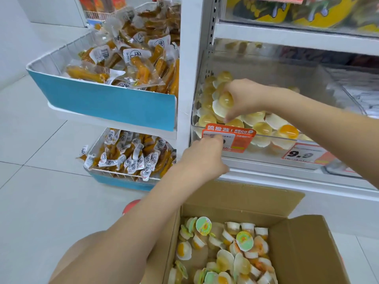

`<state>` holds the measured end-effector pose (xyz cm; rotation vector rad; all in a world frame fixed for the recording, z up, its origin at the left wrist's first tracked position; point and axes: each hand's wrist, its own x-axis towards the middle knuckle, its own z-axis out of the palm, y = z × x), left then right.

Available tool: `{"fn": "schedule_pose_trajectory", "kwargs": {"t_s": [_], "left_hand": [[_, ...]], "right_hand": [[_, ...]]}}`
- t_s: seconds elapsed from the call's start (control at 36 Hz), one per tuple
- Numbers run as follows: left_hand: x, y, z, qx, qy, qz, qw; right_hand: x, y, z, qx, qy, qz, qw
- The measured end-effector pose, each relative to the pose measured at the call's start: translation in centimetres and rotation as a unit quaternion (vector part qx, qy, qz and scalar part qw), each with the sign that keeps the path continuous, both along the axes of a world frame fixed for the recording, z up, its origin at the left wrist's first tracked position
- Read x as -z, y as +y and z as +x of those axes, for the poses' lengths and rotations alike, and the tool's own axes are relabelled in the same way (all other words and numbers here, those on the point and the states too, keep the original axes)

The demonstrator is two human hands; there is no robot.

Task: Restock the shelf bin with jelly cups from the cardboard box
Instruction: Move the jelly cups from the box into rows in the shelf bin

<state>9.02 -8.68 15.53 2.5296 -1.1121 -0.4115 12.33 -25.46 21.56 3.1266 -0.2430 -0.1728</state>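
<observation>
Head view. Your right hand (244,99) is over the left part of the clear bin (266,138) on the shelf (287,179), fingers curled down and pinching a jelly cup (223,105) at the fingertips. That cup is just above the heap already in the bin, near the bin's left wall. It is tilted: its domed amber body faces up and toward you, its scalloped white rim down and to the left. It is rounded, with no clear long axis.

Your left hand (205,156) is at the bin's front wall, below the right hand and well apart from the held cup. Its fingertips touch the red tag (231,138) clipped on the bin's front edge. Whether they pinch the tag or only press on it cannot be told.

More cups lie along the bin's front, pointing various ways, some dome up.

The box (297,242) is open on the floor below the shelf, under your left forearm. Loose cups lie in it every way: some on their sides, some lid up.

A price label (301,154) reading 9.9 sits on the bin's front, right of the tag. Wire baskets (67,78) of packed snacks hang to the left.
</observation>
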Motion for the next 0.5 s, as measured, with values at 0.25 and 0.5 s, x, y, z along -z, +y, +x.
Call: {"fn": "schedule_pose_trajectory", "kwargs": {"t_s": [0.25,0.5], "left_hand": [[0.0,-0.3,-0.1,-0.012,-0.003,-0.018,1.0],[0.4,0.4,0.0,0.007,-0.024,-0.005,1.0]], "right_hand": [[0.8,0.0,0.7,0.001,0.021,0.029,0.999],[-0.6,-1.2,-6.3,0.032,-0.226,0.181,0.957]]}}
